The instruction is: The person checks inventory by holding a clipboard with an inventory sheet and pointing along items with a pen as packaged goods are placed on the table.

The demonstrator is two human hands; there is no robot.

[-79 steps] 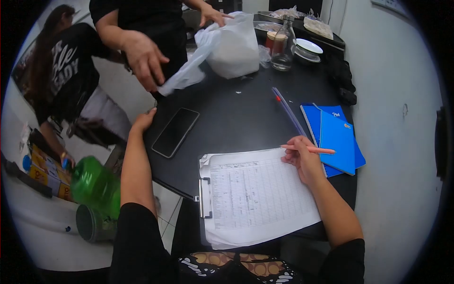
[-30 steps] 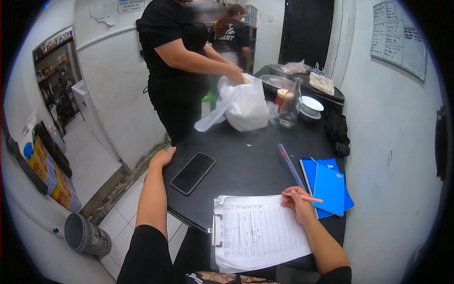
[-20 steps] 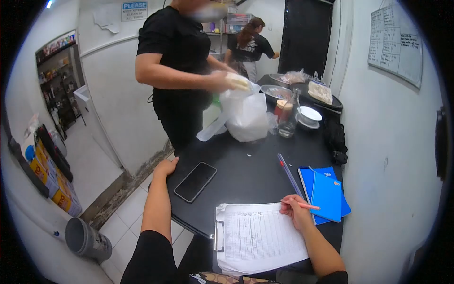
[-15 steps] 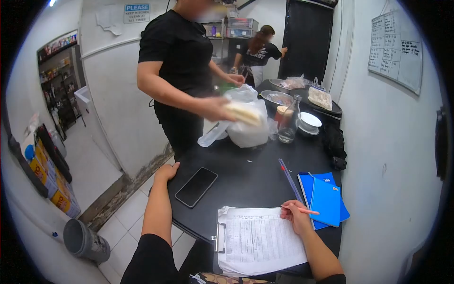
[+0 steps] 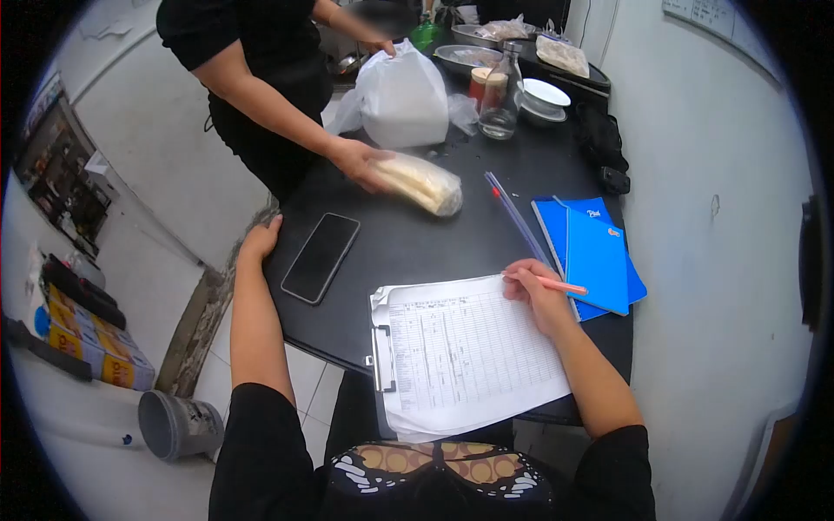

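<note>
My right hand (image 5: 537,300) is closed around a salmon-pink pen (image 5: 563,285), over the upper right part of a printed table sheet (image 5: 469,356). The sheet lies on a clipboard whose metal clip (image 5: 383,358) is at the left. At the table's left edge rests my left hand (image 5: 261,239), thumb stretched out, holding nothing visible; its other fingers are partly hidden. Near it lies a black smartphone (image 5: 321,259). Across the table a co-worker's hand (image 5: 360,163) holds a clear plastic pack of pale, long pieces (image 5: 421,184) just over the tabletop.
Blue notebooks (image 5: 595,256) and a thin purple stick-like item (image 5: 519,217) lie at the right. Farther back are a white plastic bag (image 5: 402,100), a glass bottle (image 5: 499,104), white bowls (image 5: 545,94) and metal basins (image 5: 469,57). A grey bucket (image 5: 178,425) is on the floor.
My view has tilted downward. The co-worker's hand has brought the pale pack away from the white bag, lower and closer to me. My hands keep their places, pen still held.
</note>
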